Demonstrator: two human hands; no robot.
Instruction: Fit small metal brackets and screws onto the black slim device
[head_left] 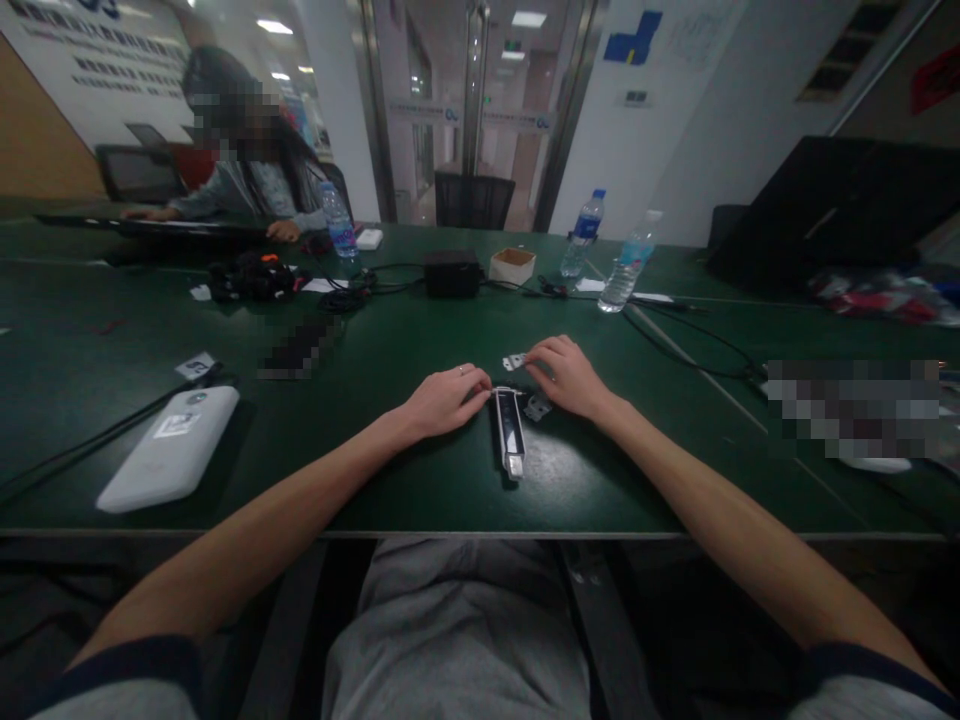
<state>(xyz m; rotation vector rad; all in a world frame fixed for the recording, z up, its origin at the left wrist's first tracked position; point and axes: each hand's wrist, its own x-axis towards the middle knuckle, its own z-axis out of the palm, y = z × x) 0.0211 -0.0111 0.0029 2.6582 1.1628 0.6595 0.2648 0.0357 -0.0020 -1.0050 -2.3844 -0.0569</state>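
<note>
On the green table (420, 480) in front of me lies a narrow white-edged box (511, 428) with a dark, glossy inside, its near end flap sticking out toward me. My left hand (448, 398) is closed, thumb and fingertips pinching at the box's far left corner. Between the fingers of my right hand (568, 374) is a small pale flat piece (514, 362) with dark cutouts, held just beyond the box. A similar pale piece (537, 406) lies under that hand, right of the box. Small dark bits at the box's far end are too blurred to name.
A white power bank-like block (171, 450) with a cable lies left. Farther back are a black box (451, 274), an open carton (513, 266), and water bottles (630, 262). Cables run across the table. A person (251, 170) sits at the far left behind a laptop-like dark slab.
</note>
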